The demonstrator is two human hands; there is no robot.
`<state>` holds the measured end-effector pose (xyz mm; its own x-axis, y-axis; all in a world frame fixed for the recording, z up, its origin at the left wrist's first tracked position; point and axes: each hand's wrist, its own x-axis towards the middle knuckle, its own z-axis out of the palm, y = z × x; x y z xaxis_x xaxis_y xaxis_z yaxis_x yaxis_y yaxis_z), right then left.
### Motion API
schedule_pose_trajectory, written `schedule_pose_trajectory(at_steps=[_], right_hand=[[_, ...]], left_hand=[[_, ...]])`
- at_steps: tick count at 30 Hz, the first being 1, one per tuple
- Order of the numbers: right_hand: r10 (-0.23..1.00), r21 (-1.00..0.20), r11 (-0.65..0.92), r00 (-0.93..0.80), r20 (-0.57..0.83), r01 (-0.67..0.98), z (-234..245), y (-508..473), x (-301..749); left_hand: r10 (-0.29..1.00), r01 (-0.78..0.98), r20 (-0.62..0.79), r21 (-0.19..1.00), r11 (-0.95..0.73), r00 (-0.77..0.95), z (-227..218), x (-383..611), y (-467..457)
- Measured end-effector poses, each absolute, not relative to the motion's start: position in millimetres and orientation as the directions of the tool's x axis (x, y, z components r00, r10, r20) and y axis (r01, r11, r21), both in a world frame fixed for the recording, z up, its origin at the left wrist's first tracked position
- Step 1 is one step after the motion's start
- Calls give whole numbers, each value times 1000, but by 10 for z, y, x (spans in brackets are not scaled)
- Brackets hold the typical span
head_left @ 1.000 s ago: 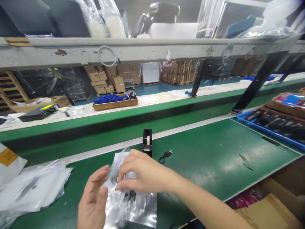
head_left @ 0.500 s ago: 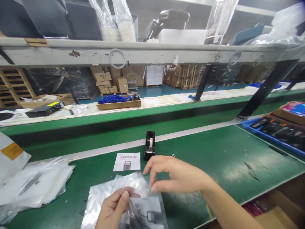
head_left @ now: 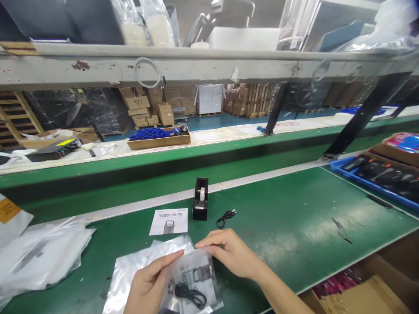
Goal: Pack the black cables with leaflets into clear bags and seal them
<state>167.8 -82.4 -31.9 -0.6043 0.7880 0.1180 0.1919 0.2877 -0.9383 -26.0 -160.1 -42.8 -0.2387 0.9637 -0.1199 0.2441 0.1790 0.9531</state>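
Note:
Between my hands is a clear plastic bag (head_left: 214, 288) with a printed sheet and a coiled black cable (head_left: 194, 298) inside. My left hand (head_left: 150, 277) grips the bag's upper left edge, thumb and fingers pressed together. My right hand (head_left: 231, 255) pinches the upper right edge. Beneath the bag lie more flat clear bags (head_left: 122, 277) on the green bench. A printed card (head_left: 168, 221) reading "THUNDER TRAIL PRO" lies just beyond. Beside it stands a black tape dispenser (head_left: 200, 198). Another coiled black cable (head_left: 225, 218) rests on the bench past my right hand.
At the left is a stack of clear plastic bags (head_left: 49, 261). A blue tray (head_left: 343, 168) of black items sits at the right. On the raised ledge stands a cardboard tray (head_left: 159, 144) of blue rings. A beam (head_left: 209, 67) runs overhead, and an open box (head_left: 369, 290) is below right.
My right hand has come down and closed on the bag's upper edge. The bag has tilted, showing the cable inside. The loose cable on the bench is no longer hidden behind my hand.

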Motion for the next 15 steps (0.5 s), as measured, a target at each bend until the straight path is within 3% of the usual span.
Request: schedule_pose_trajectory(at_steps=[2,5,7,11,15], right_hand=[[773,-930,331,-612,169,161,-354,-796,1710],[782,-928,352,-582,222,119,-434,-789,1729],[790,-927,361,-562,246,102,-470,-805,1728],[781,-914,394,-561,274,102,-451,-804,1714],[961,-920,231,-225,164,316,-415,-606,1622]], left_hand=[[958,160,-128,972,173,-257,-428,-289,-1598],[928,-154,-259,962,223,-270,-461,-275,-1567],[917,-274,-311,931,242,-250,-516,-225,-1536],[919,-106,-310,950,293,-242,-636,-107,-1517],[897,-112,-340,941,321,-284,-657,-73,-1550]])
